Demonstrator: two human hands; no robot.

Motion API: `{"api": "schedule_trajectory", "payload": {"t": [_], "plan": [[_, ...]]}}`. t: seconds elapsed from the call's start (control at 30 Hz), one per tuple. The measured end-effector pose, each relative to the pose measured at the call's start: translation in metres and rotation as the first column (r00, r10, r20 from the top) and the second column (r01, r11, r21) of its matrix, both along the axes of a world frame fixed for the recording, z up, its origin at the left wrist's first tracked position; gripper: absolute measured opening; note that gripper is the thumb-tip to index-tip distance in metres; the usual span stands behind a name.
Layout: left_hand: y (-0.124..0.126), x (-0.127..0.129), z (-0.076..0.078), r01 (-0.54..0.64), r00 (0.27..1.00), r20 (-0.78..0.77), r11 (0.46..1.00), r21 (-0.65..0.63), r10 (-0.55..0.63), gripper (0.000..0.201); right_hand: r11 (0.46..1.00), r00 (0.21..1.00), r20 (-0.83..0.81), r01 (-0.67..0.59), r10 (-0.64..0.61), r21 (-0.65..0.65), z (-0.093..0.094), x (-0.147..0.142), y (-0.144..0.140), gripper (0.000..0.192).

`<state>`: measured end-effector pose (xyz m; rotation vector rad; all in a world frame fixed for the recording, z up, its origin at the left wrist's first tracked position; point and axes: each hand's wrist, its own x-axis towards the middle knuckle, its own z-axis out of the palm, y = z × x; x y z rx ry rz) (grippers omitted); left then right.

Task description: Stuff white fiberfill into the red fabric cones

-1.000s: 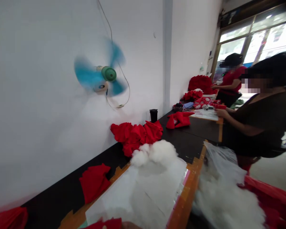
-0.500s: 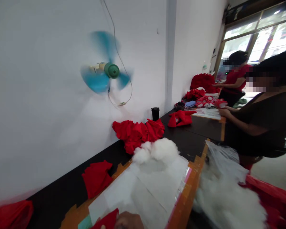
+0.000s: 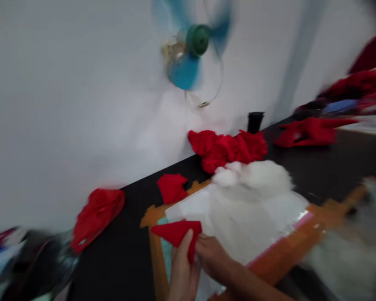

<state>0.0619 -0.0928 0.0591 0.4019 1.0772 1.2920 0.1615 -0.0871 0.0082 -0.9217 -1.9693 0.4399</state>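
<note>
1. At the near edge of the table, a red cloth piece [image 3: 178, 233] sits between two hands.
2. The left hand [image 3: 182, 274] grips it with the thumb up over it.
3. The right hand [image 3: 213, 258] pinches its right end.
4. Under them lies a white sheet [image 3: 253, 217] with orange tape edges.
5. Farther off sits a white fluff pile [image 3: 260, 179], then a red cloth heap [image 3: 227, 148].
6. A blue fan [image 3: 191, 54] is on the far wall.

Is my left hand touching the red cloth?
Touching. The head view shows the left hand with fingers lying over the red cloth.
</note>
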Motion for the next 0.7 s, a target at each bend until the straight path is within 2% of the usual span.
{"api": "schedule_trajectory", "payload": {"t": [0.07, 0.17, 0.27, 0.37, 0.43, 0.47, 0.53, 0.63, 0.7], "plan": [[0.003, 0.0, 0.0, 0.011, 0.998, 0.055, 0.999, -0.041, -0.009, 0.035, 0.999, 1.0, -0.023, -0.003, 0.004, 0.043, -0.002, 0.006, 0.004, 0.039], [0.011, -0.002, 0.006, 0.027, 0.992, 0.121, 1.0, 0.007, -0.028, 0.045, 0.999, 0.991, -0.136, -0.013, 0.008, -0.034, -0.004, 0.014, 0.007, 0.041], [0.02, -0.008, 0.01, -0.063, 0.994, 0.092, 0.997, 0.034, 0.059, 0.051, 0.998, 0.982, -0.184, 0.025, -0.035, -0.058, -0.001, 0.019, 0.006, 0.038], [0.03, -0.014, 0.009, -0.141, 0.99, 0.035, 0.99, 0.013, 0.14, 0.049, 0.982, 0.976, -0.149, 0.172, -0.159, 0.077, 0.004, 0.02, 0.002, 0.034], [0.036, -0.017, 0.006, -0.119, 0.993, 0.008, 0.993, 0.018, 0.119, 0.044, 0.944, 0.945, -0.177, 0.299, -0.273, 0.137, 0.007, 0.019, -0.002, 0.036], [0.038, -0.017, 0.005, -0.098, 0.995, -0.002, 0.995, 0.022, 0.098, 0.042, 0.935, 0.938, -0.181, 0.324, -0.297, 0.146, 0.008, 0.018, -0.004, 0.036], [0.037, -0.014, 0.004, -0.073, 0.997, -0.01, 0.997, 0.025, 0.073, 0.041, 0.943, 0.958, -0.122, 0.28, -0.261, 0.181, 0.01, 0.015, -0.005, 0.041], [0.029, -0.003, 0.005, -0.049, 0.999, 0.02, 0.997, 0.053, 0.048, 0.038, 0.949, 0.99, 0.065, 0.103, -0.128, 0.296, 0.01, 0.008, 0.0, 0.05], [0.023, 0.003, 0.005, -0.02, 0.999, 0.037, 0.996, 0.087, 0.017, 0.041, 0.95, 0.988, 0.13, 0.041, -0.085, 0.308, 0.008, 0.006, 0.004, 0.052]]}}
